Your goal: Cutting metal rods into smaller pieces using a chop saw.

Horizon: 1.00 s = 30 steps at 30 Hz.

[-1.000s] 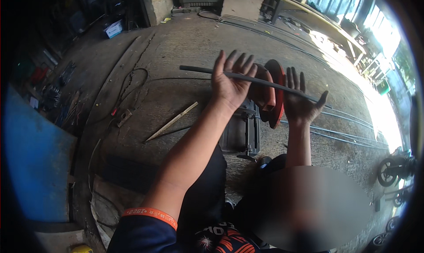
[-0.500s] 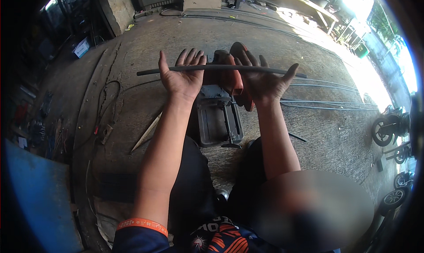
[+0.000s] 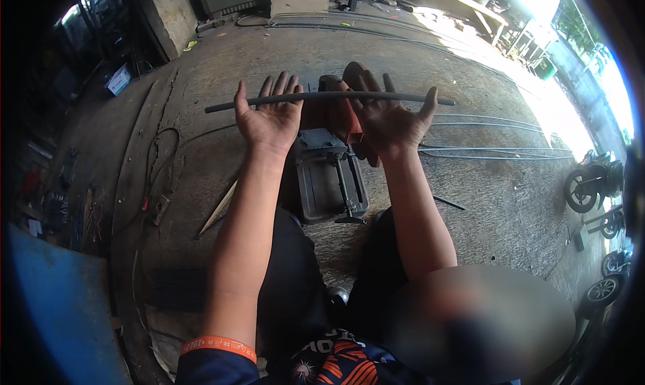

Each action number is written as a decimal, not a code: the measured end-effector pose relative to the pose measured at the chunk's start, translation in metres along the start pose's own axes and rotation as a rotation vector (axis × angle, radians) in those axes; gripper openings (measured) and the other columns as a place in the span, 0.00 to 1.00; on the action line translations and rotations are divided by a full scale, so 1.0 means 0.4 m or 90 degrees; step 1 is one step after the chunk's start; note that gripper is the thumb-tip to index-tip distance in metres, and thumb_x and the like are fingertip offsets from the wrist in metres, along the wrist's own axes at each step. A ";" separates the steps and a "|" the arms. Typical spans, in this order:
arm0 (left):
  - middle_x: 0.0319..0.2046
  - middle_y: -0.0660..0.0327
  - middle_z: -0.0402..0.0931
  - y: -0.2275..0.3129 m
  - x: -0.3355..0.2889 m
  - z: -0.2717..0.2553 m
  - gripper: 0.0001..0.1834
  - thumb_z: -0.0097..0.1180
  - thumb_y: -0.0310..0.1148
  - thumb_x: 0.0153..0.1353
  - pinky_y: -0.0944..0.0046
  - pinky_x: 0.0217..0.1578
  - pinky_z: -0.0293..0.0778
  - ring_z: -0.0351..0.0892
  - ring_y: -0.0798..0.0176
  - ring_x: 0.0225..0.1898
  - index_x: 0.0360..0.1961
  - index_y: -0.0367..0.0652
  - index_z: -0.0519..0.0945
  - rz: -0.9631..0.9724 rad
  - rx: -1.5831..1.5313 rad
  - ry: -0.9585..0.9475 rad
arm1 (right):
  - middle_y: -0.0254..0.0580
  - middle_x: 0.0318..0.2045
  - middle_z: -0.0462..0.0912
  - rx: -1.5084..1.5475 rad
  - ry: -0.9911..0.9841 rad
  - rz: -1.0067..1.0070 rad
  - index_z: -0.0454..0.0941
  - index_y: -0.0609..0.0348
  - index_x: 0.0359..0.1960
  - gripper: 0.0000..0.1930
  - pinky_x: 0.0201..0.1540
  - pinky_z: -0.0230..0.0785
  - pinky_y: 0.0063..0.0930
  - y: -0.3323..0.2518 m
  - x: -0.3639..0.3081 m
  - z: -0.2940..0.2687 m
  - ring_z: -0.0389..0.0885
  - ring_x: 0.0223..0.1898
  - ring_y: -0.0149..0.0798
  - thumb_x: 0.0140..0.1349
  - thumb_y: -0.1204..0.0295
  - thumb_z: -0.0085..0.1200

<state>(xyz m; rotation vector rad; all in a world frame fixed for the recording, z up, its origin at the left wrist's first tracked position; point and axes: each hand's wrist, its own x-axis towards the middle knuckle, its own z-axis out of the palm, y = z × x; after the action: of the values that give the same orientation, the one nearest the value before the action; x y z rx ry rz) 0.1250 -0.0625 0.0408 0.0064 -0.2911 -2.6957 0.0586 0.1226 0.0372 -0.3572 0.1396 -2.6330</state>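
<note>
A thin dark rod lies crosswise over both of my raised hands, its two ends sticking out past the thumbs. My left hand is palm up with fingers stretched and apart, the rod resting across it. Palm up too, my right hand bears the other half on spread fingers; its skin is smudged dark. Behind and below the hands stands a cut-off saw with a red guard and a grey base carrying a screw clamp. My right hand hides part of the saw.
Long thin rods lie on the concrete floor to the right. A short dark piece is beside my right forearm. A wooden strip and a cable lie left. Motorcycles stand far right. A blurred patch covers the lower right.
Both hands have risen slightly with the rod, which still rests across them. The whole view has shifted a little, so the background sits further left.
</note>
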 end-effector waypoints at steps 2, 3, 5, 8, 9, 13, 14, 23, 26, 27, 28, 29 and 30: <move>0.68 0.48 0.51 0.001 -0.001 0.005 0.44 0.57 0.49 0.56 0.44 0.67 0.49 0.48 0.47 0.70 0.67 0.40 0.53 -0.012 -0.037 0.006 | 0.56 0.68 0.46 0.003 0.000 -0.006 0.39 0.54 0.70 0.58 0.68 0.43 0.60 0.001 -0.002 0.003 0.45 0.70 0.54 0.46 0.35 0.57; 0.67 0.48 0.53 0.001 -0.001 0.008 0.41 0.57 0.47 0.56 0.44 0.66 0.51 0.51 0.48 0.69 0.67 0.42 0.55 0.003 -0.037 -0.019 | 0.56 0.68 0.46 0.000 -0.011 -0.005 0.39 0.54 0.70 0.58 0.68 0.44 0.60 0.002 -0.003 0.005 0.45 0.70 0.53 0.46 0.36 0.57; 0.64 0.48 0.59 0.001 -0.003 0.011 0.35 0.56 0.45 0.58 0.44 0.65 0.55 0.58 0.49 0.67 0.64 0.46 0.61 0.020 -0.043 -0.035 | 0.57 0.68 0.46 -0.007 -0.044 -0.005 0.38 0.55 0.70 0.57 0.68 0.46 0.60 0.005 -0.003 0.009 0.45 0.70 0.54 0.48 0.37 0.56; 0.62 0.48 0.62 0.002 -0.002 0.014 0.33 0.54 0.49 0.58 0.46 0.61 0.62 0.62 0.50 0.64 0.62 0.45 0.63 0.029 0.007 -0.019 | 0.57 0.68 0.46 0.003 -0.029 -0.007 0.37 0.56 0.70 0.57 0.68 0.46 0.59 0.009 -0.004 0.017 0.45 0.70 0.54 0.49 0.37 0.55; 0.62 0.48 0.61 0.002 -0.001 0.013 0.34 0.55 0.48 0.58 0.45 0.63 0.60 0.60 0.49 0.65 0.62 0.45 0.63 0.026 0.001 -0.015 | 0.58 0.68 0.46 0.001 -0.024 -0.009 0.36 0.56 0.70 0.56 0.68 0.46 0.58 0.009 -0.006 0.019 0.45 0.70 0.56 0.50 0.38 0.55; 0.63 0.46 0.59 0.003 0.004 0.006 0.36 0.55 0.47 0.58 0.44 0.65 0.54 0.58 0.45 0.66 0.64 0.43 0.60 0.023 0.020 0.021 | 0.54 0.65 0.53 -0.007 0.019 -0.015 0.50 0.58 0.66 0.48 0.68 0.44 0.51 0.013 -0.007 0.025 0.50 0.68 0.55 0.51 0.38 0.52; 0.63 0.46 0.59 0.003 0.006 0.004 0.36 0.55 0.47 0.58 0.44 0.65 0.54 0.58 0.45 0.66 0.64 0.43 0.60 0.020 0.021 0.020 | 0.54 0.66 0.52 -0.013 0.026 -0.012 0.50 0.57 0.66 0.48 0.68 0.45 0.51 0.014 -0.007 0.025 0.51 0.68 0.55 0.51 0.39 0.52; 0.67 0.44 0.50 0.005 0.014 -0.020 0.40 0.56 0.46 0.57 0.43 0.66 0.51 0.49 0.43 0.69 0.66 0.43 0.54 -0.010 0.042 0.055 | 0.56 0.67 0.46 -0.023 0.065 0.007 0.39 0.56 0.69 0.51 0.67 0.49 0.55 0.009 -0.006 0.004 0.47 0.69 0.54 0.53 0.44 0.55; 0.66 0.44 0.51 0.002 0.014 -0.019 0.40 0.57 0.45 0.57 0.42 0.66 0.51 0.49 0.44 0.69 0.66 0.43 0.55 -0.011 0.023 0.086 | 0.55 0.66 0.49 -0.022 0.068 0.015 0.43 0.56 0.68 0.47 0.67 0.50 0.54 0.011 -0.006 0.004 0.49 0.68 0.52 0.54 0.46 0.54; 0.65 0.44 0.54 0.001 0.014 -0.017 0.39 0.57 0.45 0.56 0.42 0.64 0.54 0.52 0.44 0.68 0.65 0.43 0.56 -0.002 0.021 0.097 | 0.54 0.66 0.51 -0.019 0.081 0.012 0.46 0.57 0.67 0.45 0.67 0.50 0.53 0.012 -0.006 0.007 0.51 0.68 0.52 0.55 0.47 0.54; 0.64 0.44 0.57 0.000 0.014 -0.016 0.37 0.57 0.44 0.56 0.42 0.63 0.56 0.56 0.44 0.66 0.64 0.43 0.57 0.006 0.021 0.097 | 0.54 0.66 0.51 -0.017 0.073 0.015 0.46 0.57 0.67 0.45 0.67 0.50 0.53 0.013 -0.006 0.011 0.51 0.68 0.52 0.55 0.47 0.54; 0.64 0.44 0.57 0.001 0.014 -0.014 0.37 0.57 0.44 0.56 0.42 0.63 0.56 0.56 0.44 0.66 0.64 0.43 0.57 0.006 0.020 0.107 | 0.52 0.66 0.52 -0.043 0.071 0.006 0.50 0.56 0.66 0.44 0.67 0.48 0.51 0.014 -0.007 0.016 0.54 0.67 0.52 0.54 0.46 0.53; 0.61 0.44 0.60 0.002 0.014 -0.012 0.36 0.57 0.43 0.57 0.42 0.62 0.59 0.60 0.45 0.64 0.63 0.43 0.58 0.012 0.017 0.093 | 0.49 0.67 0.53 -0.069 0.069 -0.004 0.55 0.56 0.65 0.42 0.66 0.47 0.49 0.014 -0.009 0.021 0.57 0.66 0.52 0.53 0.45 0.52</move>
<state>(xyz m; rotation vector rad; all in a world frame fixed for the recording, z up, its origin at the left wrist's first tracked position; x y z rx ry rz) 0.1204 -0.0664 0.0365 0.2063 -0.2814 -2.6559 0.0663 0.1189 0.0436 -0.2509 0.3185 -2.6574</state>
